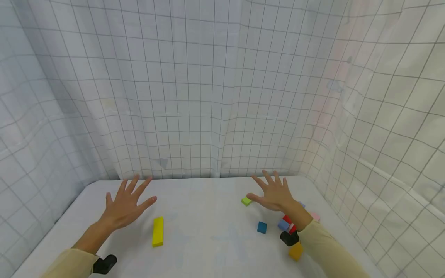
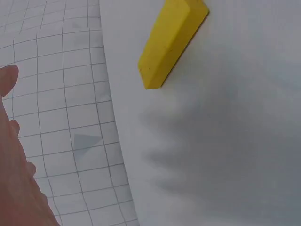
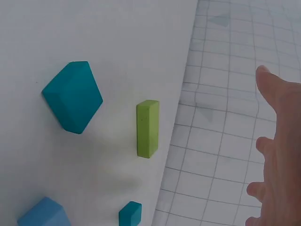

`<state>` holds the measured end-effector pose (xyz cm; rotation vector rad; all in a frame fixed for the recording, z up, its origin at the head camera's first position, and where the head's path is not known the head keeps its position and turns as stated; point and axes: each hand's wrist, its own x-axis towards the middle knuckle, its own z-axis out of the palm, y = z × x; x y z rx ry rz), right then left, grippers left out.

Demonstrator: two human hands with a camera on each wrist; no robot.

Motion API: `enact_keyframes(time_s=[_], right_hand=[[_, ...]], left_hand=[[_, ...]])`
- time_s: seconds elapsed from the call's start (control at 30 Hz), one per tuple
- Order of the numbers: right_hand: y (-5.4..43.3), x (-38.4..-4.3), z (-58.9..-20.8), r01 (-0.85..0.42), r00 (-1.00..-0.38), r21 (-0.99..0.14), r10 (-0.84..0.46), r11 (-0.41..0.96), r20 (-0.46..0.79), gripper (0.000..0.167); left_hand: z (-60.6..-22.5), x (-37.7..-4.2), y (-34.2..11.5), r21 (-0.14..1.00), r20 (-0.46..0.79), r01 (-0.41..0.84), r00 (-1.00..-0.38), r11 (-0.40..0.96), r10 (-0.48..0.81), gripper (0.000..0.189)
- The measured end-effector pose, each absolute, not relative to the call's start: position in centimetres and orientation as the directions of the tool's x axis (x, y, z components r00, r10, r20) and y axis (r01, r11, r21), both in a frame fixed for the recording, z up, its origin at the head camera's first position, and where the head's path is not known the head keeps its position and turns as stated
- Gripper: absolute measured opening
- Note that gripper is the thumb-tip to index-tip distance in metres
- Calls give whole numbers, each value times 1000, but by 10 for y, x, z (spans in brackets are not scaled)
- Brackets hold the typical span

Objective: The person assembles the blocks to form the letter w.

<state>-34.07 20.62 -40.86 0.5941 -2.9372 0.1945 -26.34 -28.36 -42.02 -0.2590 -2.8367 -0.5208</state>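
Note:
My left hand (image 1: 122, 210) hovers over the left side of the table with its fingers spread, holding nothing. Nearest to it lies a long yellow block (image 1: 158, 231), which the left wrist view also shows. Over the right side, my right hand (image 1: 274, 195) is spread wide too, with nothing in it. Just by its thumb is a lime green block (image 1: 246, 201). A dark teal-blue block (image 1: 262, 227) lies nearer the front. In the right wrist view, a small teal block (image 3: 130, 214) and a light blue block (image 3: 43, 214) appear at the bottom.
Under the right forearm sit a light blue block (image 1: 283, 224), red pieces (image 1: 287, 219), an orange-yellow block (image 1: 296, 251) and a pink piece (image 1: 315, 216), partly covered. The white table (image 1: 205, 227) is enclosed by white gridded curtains (image 1: 208, 96) at the back and sides.

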Motion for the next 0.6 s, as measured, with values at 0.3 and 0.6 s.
enact_keyframes(time_s=[0.3, 0.6], right_hand=[[204, -354, -436, -467, -883, -147, -448, 872, 141, 81], [204, -367, -457, -481, -874, -278, -481, 831, 72, 85]], left_hand=[[-451, -245, -275, 477, 173, 279, -960, 834, 222, 84], [-477, -236, -278, 620, 170, 292, -956, 729, 238, 103]])
